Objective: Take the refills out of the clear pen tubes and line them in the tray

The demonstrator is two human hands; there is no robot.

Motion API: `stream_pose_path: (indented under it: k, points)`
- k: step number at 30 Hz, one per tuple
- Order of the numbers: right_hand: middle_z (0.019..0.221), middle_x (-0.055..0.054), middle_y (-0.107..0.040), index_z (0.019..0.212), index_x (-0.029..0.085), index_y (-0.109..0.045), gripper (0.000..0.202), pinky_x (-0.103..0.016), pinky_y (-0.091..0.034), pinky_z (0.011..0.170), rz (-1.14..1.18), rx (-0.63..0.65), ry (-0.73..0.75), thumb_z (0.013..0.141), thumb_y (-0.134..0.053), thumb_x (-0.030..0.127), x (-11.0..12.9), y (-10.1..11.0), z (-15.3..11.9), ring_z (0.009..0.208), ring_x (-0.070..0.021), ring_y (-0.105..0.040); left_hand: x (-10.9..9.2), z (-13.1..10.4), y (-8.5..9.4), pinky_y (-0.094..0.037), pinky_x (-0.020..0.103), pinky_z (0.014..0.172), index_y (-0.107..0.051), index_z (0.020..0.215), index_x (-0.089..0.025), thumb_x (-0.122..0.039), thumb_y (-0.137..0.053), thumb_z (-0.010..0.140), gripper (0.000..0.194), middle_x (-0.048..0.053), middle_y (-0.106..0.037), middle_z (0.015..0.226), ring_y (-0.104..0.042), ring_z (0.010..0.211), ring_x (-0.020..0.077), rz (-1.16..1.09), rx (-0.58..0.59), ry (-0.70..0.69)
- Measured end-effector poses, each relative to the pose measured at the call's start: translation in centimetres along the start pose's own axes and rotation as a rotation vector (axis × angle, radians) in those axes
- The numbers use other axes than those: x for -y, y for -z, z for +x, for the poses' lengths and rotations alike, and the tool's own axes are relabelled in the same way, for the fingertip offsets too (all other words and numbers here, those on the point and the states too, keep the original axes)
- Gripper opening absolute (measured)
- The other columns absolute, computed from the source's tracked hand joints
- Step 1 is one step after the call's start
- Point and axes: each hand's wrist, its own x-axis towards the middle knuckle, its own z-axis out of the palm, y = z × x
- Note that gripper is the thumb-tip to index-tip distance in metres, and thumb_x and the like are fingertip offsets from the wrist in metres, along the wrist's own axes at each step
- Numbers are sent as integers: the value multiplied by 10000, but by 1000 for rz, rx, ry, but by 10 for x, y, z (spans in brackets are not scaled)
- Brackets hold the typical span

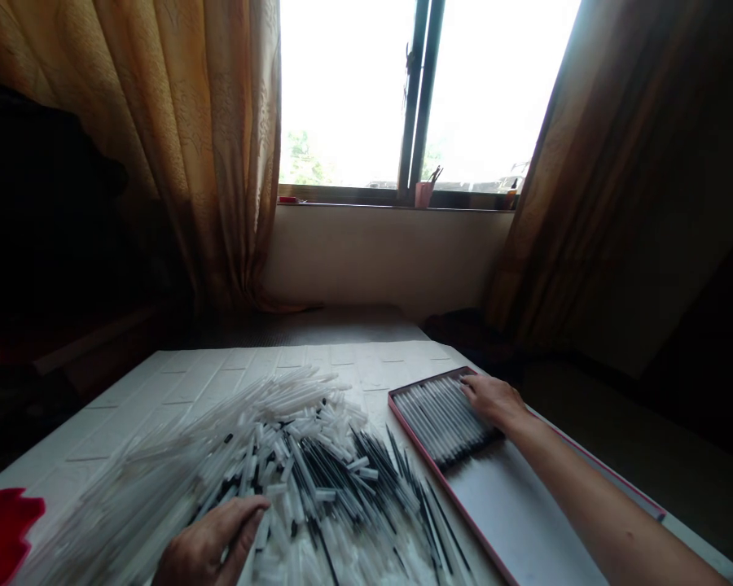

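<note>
Right hand out over the pink-rimmed tray, fingertips at the row of filled tubes packed into its far end! Left hand sits low at the pile, thumb and finger close together, among loose clear tubes and dark sticks (whether either hand grips anything, I cannot tell).

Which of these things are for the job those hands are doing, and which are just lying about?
For the job, it seems:
loose clear tubes, near the left hand
thin dark sticks
red-edged tray
neat row of tubes in it, at the right hand

Probably just lying about:
red thing at far left
pink cup by the window
</note>
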Motion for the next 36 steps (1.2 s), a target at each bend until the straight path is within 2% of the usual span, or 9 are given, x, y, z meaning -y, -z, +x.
stream_pose_path:
  k: [4, 9, 14, 18, 23, 31, 36]
  points:
    - [1143, -89, -676, 1111, 201, -678, 225, -358, -500, 861, 20, -84, 105, 994, -511, 296, 26, 24, -12, 972, -216, -654, 1, 7, 5, -582, 115, 642, -665, 983, -271, -469, -452, 994, 292, -32, -794, 796, -771, 659, 119, 77, -67, 9]
    - [1087, -62, -715, 1067, 247, -733, 267, -258, -436, 791, 82, -143, 334, 973, -487, 293, 85, 43, -40, 975, -214, -657, 9, 10, 12, -594, 185, 703, -660, 1026, -259, -448, -431, 999, 298, 4, -786, 870, -771, 752, 154, 137, -123, 96]
    - [953, -31, -739, 922, 267, -759, 230, -247, -407, 696, 139, -81, 540, 930, -529, 284, 148, 31, -76, 839, -192, -675, 25, 12, 24, -596, 261, 753, -648, 1051, -233, -340, -422, 991, 257, 31, -769, 885, -753, 786, 180, 183, -156, 164]
    - [888, -18, -740, 809, 263, -751, 243, -228, -383, 656, 172, -12, 657, 919, -535, 255, 182, 10, -106, 789, -170, -677, 36, 12, 31, -594, 298, 752, -641, 1060, -201, -274, -433, 969, 239, 57, -756, 884, -740, 794, 202, 223, -189, 217]
    - [860, -19, -731, 779, 252, -736, 228, -230, -374, 628, 180, 41, 676, 889, -542, 203, 196, -6, -127, 766, -174, -683, 35, 11, 29, -587, 294, 772, -650, 1043, -201, -229, -437, 960, 231, 49, -753, 899, -733, 819, 193, 198, -172, 216]
    - [930, -33, -721, 885, 247, -741, 206, -241, -419, 697, 201, 89, 625, 916, -538, 263, 193, -16, -132, 842, -194, -691, 18, 4, 12, -576, 293, 794, -662, 1023, -232, -181, -480, 921, 215, 37, -760, 926, -726, 852, 190, 104, -86, 198]
    - [878, -19, -727, 799, 258, -753, 233, -229, -416, 670, 215, 126, 630, 878, -544, 192, 189, -16, -132, 796, -179, -691, 4, 3, 8, -571, 327, 816, -670, 1041, -239, -157, -502, 910, 229, 48, -748, 973, -707, 905, 204, 45, 24, 184]
